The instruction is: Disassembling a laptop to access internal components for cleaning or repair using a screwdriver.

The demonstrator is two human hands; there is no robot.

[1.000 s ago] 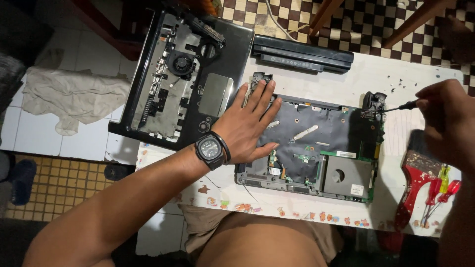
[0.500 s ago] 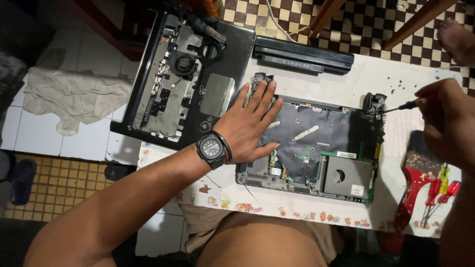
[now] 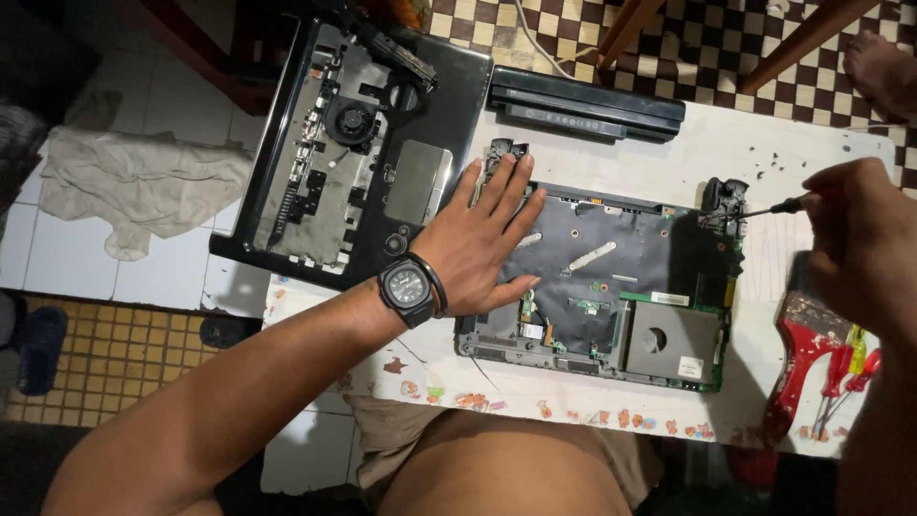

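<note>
Presently the left hand [image 3: 482, 244] lies flat, fingers spread, steadying the opened laptop base [image 3: 611, 282] on the tabletop [image 3: 650, 153], while the right hand [image 3: 860, 244], clamped on a screwdriver [image 3: 778, 207], works a hinge-corner screw, which calls for a steady tip.

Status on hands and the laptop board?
Left hand flat on laptop base. Right hand holds screwdriver, tip at right hinge. Paintbrush, battery lie clear.

Single head-mounted view: faces straight down, close above the white table [image 3: 621, 153], both forearms included.
</note>
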